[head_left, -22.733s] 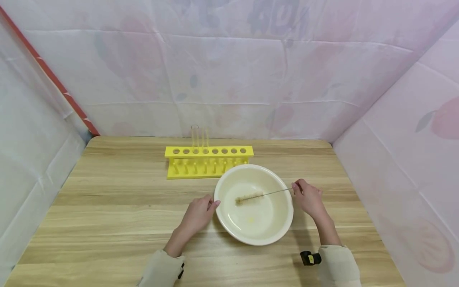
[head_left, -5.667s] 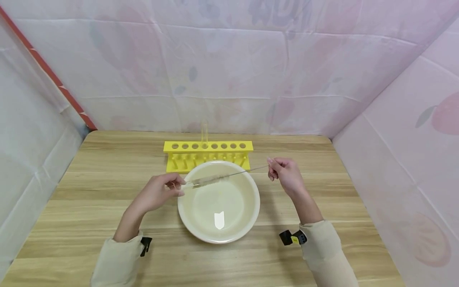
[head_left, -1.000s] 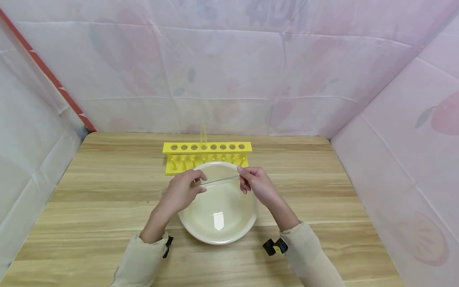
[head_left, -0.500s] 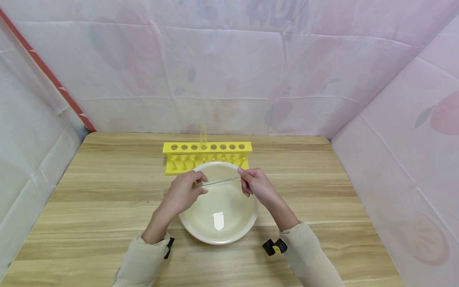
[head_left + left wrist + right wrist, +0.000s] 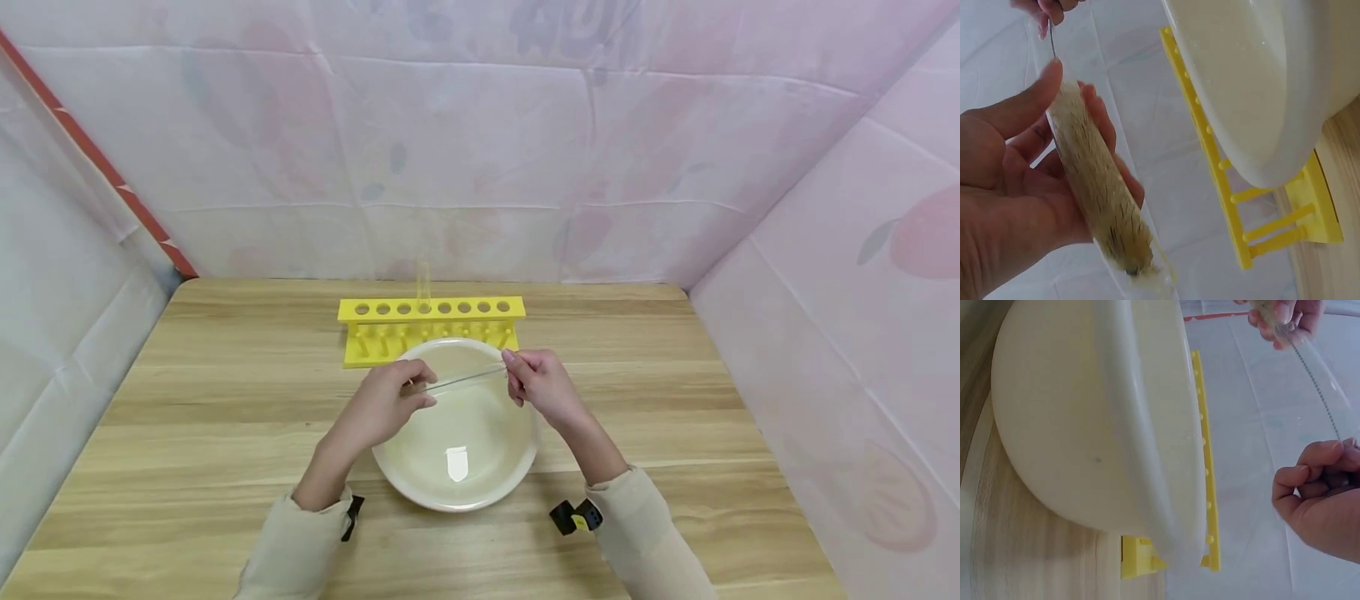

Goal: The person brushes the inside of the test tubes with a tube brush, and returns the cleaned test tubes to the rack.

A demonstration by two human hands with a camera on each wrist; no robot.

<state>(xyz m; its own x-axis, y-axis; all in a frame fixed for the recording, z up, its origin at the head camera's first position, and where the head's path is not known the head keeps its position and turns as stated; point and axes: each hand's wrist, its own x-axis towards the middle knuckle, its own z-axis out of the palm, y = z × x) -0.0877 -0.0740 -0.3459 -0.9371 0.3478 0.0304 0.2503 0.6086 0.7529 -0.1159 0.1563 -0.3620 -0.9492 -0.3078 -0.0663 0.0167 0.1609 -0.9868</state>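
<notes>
My left hand (image 5: 381, 402) grips a clear test tube (image 5: 1334, 390), held slanted above the cream basin (image 5: 456, 505). Inside that tube sits the bristle head of a test tube brush (image 5: 1099, 172), its tip down near the tube's far end in the left wrist view. My right hand (image 5: 547, 387) pinches the brush's thin twisted wire handle close to the tube's mouth. In the head view, the left fingers hide most of the bristles.
A yellow test tube rack (image 5: 431, 318) stands behind the basin, which hides part of its base. One clear test tube (image 5: 423, 279) stands upright in it. The wooden table (image 5: 225, 433) meets cloth-covered walls (image 5: 480, 167) at the back and sides.
Since the earliest frame, one tube has left the rack for my left hand, and the basin has shifted left. My hands have drawn together, pushing the brush deeper; over the last second they barely move.
</notes>
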